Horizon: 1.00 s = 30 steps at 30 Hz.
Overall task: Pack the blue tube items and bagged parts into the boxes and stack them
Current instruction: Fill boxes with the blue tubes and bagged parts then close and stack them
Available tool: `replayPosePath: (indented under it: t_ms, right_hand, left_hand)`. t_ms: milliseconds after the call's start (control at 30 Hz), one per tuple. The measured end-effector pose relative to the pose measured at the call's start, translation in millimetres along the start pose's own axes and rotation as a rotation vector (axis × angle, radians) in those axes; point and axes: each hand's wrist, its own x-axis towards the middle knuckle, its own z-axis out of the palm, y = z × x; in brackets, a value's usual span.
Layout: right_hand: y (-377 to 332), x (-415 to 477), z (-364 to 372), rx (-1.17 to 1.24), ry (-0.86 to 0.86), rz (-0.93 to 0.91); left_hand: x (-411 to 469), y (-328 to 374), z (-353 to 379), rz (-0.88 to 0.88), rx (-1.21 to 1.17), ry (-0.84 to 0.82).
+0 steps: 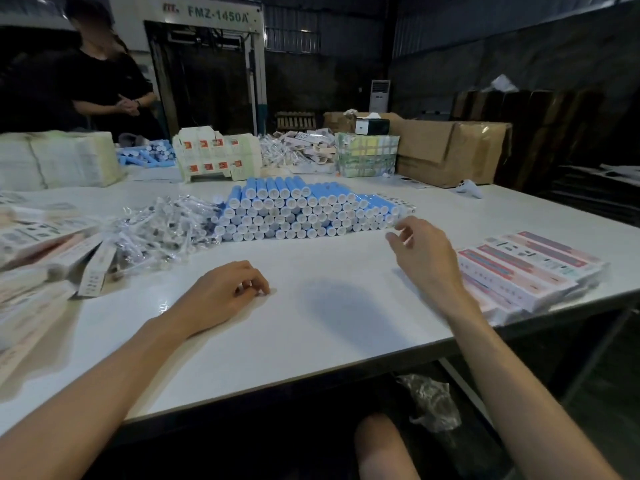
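Observation:
A big pile of blue tubes [304, 211] with white caps lies on the white table [311, 327], ends toward me. Left of it sits a heap of clear bagged parts [162, 230]. Packed boxes [530, 268] with red and pink print are stacked at the right edge. More long boxes [41, 251] lie at the far left. My left hand [225, 296] rests on the table with fingers curled, holding nothing. My right hand [422, 254] hovers just in front of the tube pile's right end, fingers loosely bent and empty.
Flat box blanks [214, 157], paper bundles [59, 161], a second tube pile [147, 155] and brown cartons [446, 150] line the far side. A person in black [110, 88] stands at the back left. A plastic bag [429, 403] lies under the table.

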Motion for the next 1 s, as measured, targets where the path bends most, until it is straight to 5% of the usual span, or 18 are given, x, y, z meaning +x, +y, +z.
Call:
replayPosePath:
  t_ms: [167,300,600,733,867,1000]
  right_hand:
    - [-90.9,10.3,63.8,0.411,-0.163,-0.211]
    - [-140.9,6.4,119.6,0.608,-0.322,-0.184]
    - [-135.0,-1.7,194.9,0.678,-0.435,-0.089]
    - [-133.9,1.3,202.8,0.71,-0.455,-0.122]
    - [-136.7,0.8,205.7,0.731,-0.491,-0.156]
    - [-138.2,-0.6,206.4,0.753,-0.501,-0.177]
  left_hand:
    - [-1.4,11.8,-7.8,-0.083,0.049,0.018]
    - [-2.7,23.3,-14.2,-0.179,0.187,0.042]
    - [-1.6,28.7,-51.7,-0.498,0.442,0.173]
    - [-23.0,19.4,-89.1,-0.784,0.84,0.188]
    - [-62.0,7.5,-111.3,-1.069,1.1,0.001]
    - [-93.5,0.0,-113.6,-1.106,1.239,-0.163]
